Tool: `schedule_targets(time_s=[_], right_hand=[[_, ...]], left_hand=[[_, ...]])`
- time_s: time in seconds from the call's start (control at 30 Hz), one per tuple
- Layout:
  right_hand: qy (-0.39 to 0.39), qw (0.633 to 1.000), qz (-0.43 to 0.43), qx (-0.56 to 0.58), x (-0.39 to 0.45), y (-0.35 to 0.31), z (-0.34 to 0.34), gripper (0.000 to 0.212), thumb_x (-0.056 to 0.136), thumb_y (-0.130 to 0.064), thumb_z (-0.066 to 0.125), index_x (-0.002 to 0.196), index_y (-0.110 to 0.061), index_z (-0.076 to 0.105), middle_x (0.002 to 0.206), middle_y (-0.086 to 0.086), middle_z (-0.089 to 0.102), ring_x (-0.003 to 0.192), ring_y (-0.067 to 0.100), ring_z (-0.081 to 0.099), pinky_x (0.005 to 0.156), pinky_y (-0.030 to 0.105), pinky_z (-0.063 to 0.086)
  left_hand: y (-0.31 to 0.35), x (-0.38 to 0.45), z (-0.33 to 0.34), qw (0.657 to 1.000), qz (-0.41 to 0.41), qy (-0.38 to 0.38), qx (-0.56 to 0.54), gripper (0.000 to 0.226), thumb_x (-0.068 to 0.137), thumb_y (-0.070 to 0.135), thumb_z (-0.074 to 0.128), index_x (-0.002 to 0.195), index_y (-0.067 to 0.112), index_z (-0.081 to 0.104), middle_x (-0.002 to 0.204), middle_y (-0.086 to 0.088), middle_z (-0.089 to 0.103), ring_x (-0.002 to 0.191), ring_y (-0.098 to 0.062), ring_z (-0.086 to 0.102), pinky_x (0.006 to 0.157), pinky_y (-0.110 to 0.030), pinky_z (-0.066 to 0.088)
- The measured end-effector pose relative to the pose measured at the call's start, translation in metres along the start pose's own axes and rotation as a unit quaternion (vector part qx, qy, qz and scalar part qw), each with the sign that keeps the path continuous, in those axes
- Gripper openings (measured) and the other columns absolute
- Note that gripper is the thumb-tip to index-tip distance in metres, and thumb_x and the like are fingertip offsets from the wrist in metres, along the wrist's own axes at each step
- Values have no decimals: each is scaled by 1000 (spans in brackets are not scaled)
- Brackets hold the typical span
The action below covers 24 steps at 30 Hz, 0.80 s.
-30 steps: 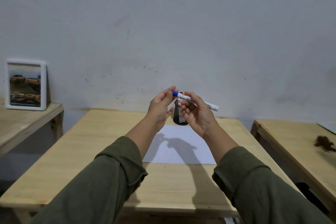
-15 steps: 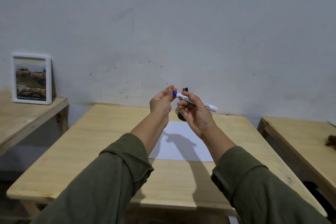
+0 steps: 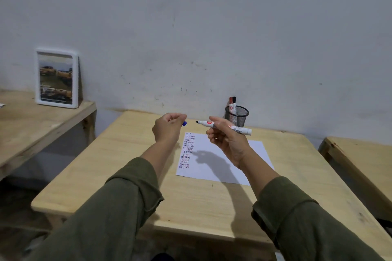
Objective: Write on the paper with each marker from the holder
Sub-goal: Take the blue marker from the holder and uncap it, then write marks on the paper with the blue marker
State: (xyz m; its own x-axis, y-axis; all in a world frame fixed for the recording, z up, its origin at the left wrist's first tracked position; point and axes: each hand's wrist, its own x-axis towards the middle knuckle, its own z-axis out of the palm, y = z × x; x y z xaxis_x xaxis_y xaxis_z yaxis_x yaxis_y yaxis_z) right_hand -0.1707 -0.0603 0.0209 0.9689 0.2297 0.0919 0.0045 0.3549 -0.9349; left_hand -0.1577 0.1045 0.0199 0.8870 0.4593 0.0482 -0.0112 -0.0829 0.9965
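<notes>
My right hand (image 3: 228, 142) holds a white marker (image 3: 237, 129) level above the paper, its bare dark tip pointing left. My left hand (image 3: 168, 128) is raised to the left of it, fingers pinched on the marker's blue cap (image 3: 184, 123), a short gap from the tip. Below lies a white sheet of paper (image 3: 250, 161) with columns of short coloured strokes along its left side. A black mesh holder (image 3: 239, 115) stands behind the paper near the wall, with a red-capped marker (image 3: 230, 103) and a black-capped marker (image 3: 234, 100) upright in it.
The wooden table (image 3: 131, 167) bears the paper and holder. A lower wooden bench on the left carries a white-framed picture (image 3: 56, 78) leaning on the wall. Another wooden table (image 3: 360, 154) stands at the right. A grey wall closes the back.
The cap has come off the marker: my left hand has pulled it away to the left, and the tip is bare. The camera has shifted, bringing the holder and paper strokes into view.
</notes>
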Motion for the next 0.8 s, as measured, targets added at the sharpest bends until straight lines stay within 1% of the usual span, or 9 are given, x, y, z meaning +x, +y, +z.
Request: schedule_targets(time_s=[0.07,0.17,0.27,0.33,0.4,0.47,0.57,0.67,0.8], right_hand=[[15,1000,15,-16,-1,10,0,14,89,-7,57,101,-9,64,68,5,64,60,10,60,60,18,49],[32,998,32,-30,-1,28,-4,8,86,-9,61,92,-11,67,68,3,62,61,10,57,58,18,47],[40,998,38,-38,1,45,-9,9,89,-17,60,84,-15,67,73,-1,61,60,8,53,57,18,43],[47,997,44,-41,2,53,-10,11,90,-18,59,83,-15,67,73,-1,61,59,7,52,56,19,42],[61,996,53,-46,1,58,-9,10,89,-13,59,83,-13,67,69,1,60,57,8,51,55,20,40],[71,994,61,-50,1,62,-9,8,88,-8,60,86,-12,67,64,0,59,55,9,51,54,20,41],[81,993,70,-49,1,67,-8,11,86,-4,60,90,-11,68,62,2,57,54,9,51,55,21,42],[93,991,78,-56,0,69,-6,9,82,-3,64,86,-9,70,62,5,50,57,12,45,57,22,37],[95,989,81,-77,-3,73,-3,11,80,-3,67,82,-12,72,56,-1,47,54,9,40,55,21,33]], left_hand=[[-17,2,-10,999,10,0,42,18,82,22,66,95,9,69,80,-2,69,76,-9,59,40,-11,40],[-44,1,-20,998,-8,-6,62,13,82,4,65,96,3,67,82,-10,65,62,-8,56,40,-5,41],[-68,4,-23,997,-14,-20,79,12,78,-1,65,86,9,67,84,-13,67,66,-19,60,61,-23,54],[-78,6,-22,993,-5,-34,116,13,78,1,66,86,11,68,82,-8,66,69,-18,61,72,-26,54],[-86,8,-22,985,17,-47,163,14,78,4,67,91,10,69,82,-4,65,73,-15,60,73,-16,48],[-91,9,-21,980,32,-60,188,16,79,4,66,94,7,70,83,-5,65,78,-14,58,61,3,36],[-94,10,-21,978,37,-67,194,22,81,5,65,102,6,69,95,-11,70,81,-12,58,59,9,32],[-95,7,-24,978,33,-78,188,38,82,9,66,120,11,61,107,-12,68,86,-11,58,73,3,33],[-98,-2,-33,974,55,-77,205,50,81,20,68,128,14,52,121,-10,64,115,-17,57,96,-21,38]])
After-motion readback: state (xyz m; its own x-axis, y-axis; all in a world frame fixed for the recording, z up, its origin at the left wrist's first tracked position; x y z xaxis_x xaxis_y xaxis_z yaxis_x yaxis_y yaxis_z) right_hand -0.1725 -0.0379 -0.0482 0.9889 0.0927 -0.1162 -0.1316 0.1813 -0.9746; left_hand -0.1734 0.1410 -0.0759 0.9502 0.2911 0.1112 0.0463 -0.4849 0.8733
